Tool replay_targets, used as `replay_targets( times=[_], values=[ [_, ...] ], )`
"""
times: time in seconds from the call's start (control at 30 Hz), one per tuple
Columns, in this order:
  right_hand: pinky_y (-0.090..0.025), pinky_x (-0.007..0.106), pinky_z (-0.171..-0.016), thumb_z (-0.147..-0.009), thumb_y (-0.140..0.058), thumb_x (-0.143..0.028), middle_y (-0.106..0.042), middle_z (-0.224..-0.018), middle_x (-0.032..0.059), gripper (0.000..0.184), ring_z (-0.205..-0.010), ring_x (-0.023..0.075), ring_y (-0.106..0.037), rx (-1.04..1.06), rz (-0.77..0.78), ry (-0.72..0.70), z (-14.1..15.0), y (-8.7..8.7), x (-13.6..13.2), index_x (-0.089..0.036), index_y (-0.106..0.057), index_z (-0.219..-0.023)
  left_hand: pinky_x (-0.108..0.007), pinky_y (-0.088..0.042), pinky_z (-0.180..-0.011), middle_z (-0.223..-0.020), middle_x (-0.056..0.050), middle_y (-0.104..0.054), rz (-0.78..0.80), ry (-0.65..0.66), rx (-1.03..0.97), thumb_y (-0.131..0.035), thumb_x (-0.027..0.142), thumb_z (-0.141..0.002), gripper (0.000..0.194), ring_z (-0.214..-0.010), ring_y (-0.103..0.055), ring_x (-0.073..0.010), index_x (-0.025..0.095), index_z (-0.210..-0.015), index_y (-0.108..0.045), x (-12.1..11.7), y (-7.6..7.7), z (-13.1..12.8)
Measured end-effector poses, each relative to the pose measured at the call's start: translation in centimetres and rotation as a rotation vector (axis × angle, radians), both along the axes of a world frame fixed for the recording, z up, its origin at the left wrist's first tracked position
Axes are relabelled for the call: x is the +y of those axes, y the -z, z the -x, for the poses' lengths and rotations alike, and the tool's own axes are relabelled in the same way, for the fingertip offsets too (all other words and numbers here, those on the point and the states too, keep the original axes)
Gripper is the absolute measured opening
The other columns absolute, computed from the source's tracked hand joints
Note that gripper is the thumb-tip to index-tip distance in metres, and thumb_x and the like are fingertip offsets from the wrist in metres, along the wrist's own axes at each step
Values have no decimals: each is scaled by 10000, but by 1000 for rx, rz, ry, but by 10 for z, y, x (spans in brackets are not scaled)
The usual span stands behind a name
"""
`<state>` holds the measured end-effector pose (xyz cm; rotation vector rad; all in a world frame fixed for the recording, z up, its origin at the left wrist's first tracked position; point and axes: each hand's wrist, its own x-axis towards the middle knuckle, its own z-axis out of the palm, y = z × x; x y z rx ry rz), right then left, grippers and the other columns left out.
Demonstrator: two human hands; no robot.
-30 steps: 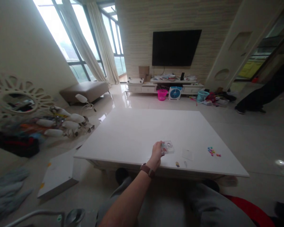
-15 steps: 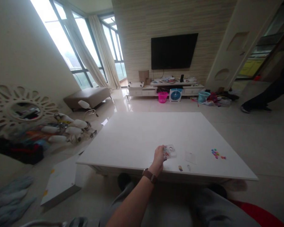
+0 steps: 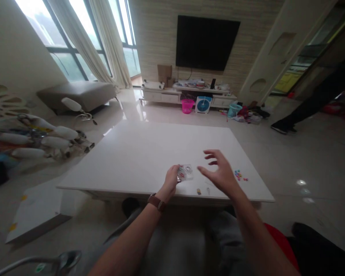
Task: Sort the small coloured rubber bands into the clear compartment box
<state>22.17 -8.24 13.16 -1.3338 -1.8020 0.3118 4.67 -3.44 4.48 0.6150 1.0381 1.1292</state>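
My left hand point(image 3: 171, 180), with a brown watch on its wrist, grips the left edge of a small clear plastic box point(image 3: 185, 172) that rests on the low white table point(image 3: 132, 161) near its front edge. Small coloured pieces show inside the box. My right hand point(image 3: 220, 172) hovers just right of the box with its fingers spread and nothing in it. A little heap of coloured beads point(image 3: 239, 175) lies on the table further right. Two tiny pieces point(image 3: 203, 190) lie at the front edge, below my right hand.
A TV hangs over a low cabinet point(image 3: 186, 96) at the back, with a pink basket point(image 3: 187, 105), a blue fan and a teal basket on the floor. A grey bench point(image 3: 77, 94) and lamp parts point(image 3: 46, 140) sit left. Another person's legs point(image 3: 310, 107) stand at the right.
My right hand has come into view and now hovers open beside the box. The camera has tipped down and shifted; my left hand keeps its hold on the box.
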Motion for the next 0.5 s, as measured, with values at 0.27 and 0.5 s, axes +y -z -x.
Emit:
replay_targets(
  times=[0.27,0.5],
  values=[
    [-421,440,-1090,-722,-817,-205,-594,-1314,119,723,-1242,262,-533,-257,259,-309,15,56,33,-199,-516,-1379,-239,-472,-608,-819,-43,-674,-70,146,155,-675,382,-742,240,-696,-595,-147,167,-844,-707,2,0,8],
    [-449,370,-993,-706,-793,-203,-598,-1186,90,555,-1112,246,-541,-417,397,-180,-1,76,35,-169,-584,-1220,-265,-479,-610,-993,-92,-711,-89,303,530,-520,426,-894,345,-783,-665,-188,172,-1099,-630,5,13,12]
  ],
)
